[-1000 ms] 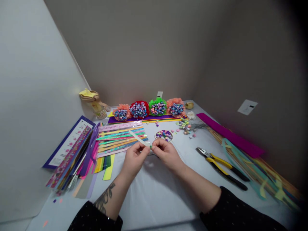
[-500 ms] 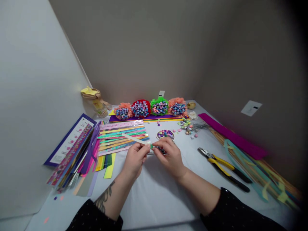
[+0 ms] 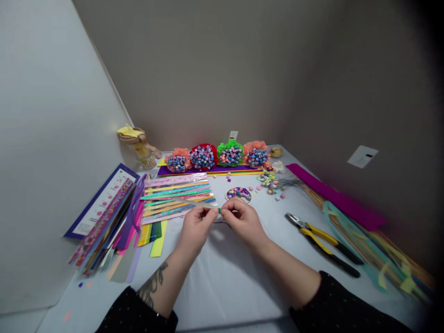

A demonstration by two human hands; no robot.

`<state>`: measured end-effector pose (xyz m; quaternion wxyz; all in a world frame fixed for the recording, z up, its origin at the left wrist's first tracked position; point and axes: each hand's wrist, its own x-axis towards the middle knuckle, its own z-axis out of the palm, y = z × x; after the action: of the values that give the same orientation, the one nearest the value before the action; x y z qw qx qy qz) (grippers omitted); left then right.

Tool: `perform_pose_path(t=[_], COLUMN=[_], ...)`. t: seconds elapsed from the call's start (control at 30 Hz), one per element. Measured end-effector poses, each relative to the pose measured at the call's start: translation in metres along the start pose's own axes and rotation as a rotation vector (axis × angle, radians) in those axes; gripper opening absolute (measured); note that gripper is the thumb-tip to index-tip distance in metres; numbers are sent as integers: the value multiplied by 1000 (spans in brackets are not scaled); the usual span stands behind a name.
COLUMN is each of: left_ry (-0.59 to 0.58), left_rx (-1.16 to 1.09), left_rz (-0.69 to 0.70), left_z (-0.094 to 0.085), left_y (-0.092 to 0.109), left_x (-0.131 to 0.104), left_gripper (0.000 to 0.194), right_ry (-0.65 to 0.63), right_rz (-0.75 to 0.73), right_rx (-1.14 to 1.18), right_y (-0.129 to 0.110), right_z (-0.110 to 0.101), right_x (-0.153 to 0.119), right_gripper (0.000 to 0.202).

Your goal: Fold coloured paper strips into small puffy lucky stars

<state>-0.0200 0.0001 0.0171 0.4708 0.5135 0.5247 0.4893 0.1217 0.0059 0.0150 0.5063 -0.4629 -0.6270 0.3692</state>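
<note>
Both hands meet over the middle of the table, fingertips almost touching. My left hand (image 3: 197,229) is closed in a pinch on a narrow pale paper strip (image 3: 196,203), whose loose end points left over the packs of coloured strips. At the strip's near end is a small green fold (image 3: 219,210), caught between the two sets of fingertips. My right hand (image 3: 244,222) pinches that green end from the right side. Just beyond the fingers sits a round dish (image 3: 238,194) of small colourful paper stars.
Packs of coloured strips (image 3: 178,194) lie at left beside a stack of paper sheets (image 3: 104,208). Flower bunches (image 3: 203,156) line the back. Yellow-black pliers (image 3: 322,243) and bundled sticks (image 3: 367,249) lie at right. Loose stars (image 3: 268,179) are scattered near wires.
The strip's loose end has swung lower and looks flatter. My right fingers have curled closer around the green end, and both hands stay in nearly the same place.
</note>
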Motion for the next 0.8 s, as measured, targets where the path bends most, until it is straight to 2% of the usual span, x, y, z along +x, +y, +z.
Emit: perform_pose_path(t=[0.27, 0.5, 0.63, 0.8], left_ry=[-79, -176, -181, -217], left_rx=[-15, -103, -11, 182], left_rz=[43, -29, -2, 95], left_z=[-1, -7, -10, -13], left_y=[2, -2, 1, 10], left_x=[1, 5, 5, 6], left_gripper=[16, 21, 27, 21], right_ry=[-34, -81, -87, -92], right_rz=[119, 23, -39, -23], right_rx=[80, 4, -46, -79], right_y=[0, -2, -2, -3], right_z=[-4, -5, -4, -3], right_x=[4, 3, 2, 1], right_gripper=[15, 13, 12, 11])
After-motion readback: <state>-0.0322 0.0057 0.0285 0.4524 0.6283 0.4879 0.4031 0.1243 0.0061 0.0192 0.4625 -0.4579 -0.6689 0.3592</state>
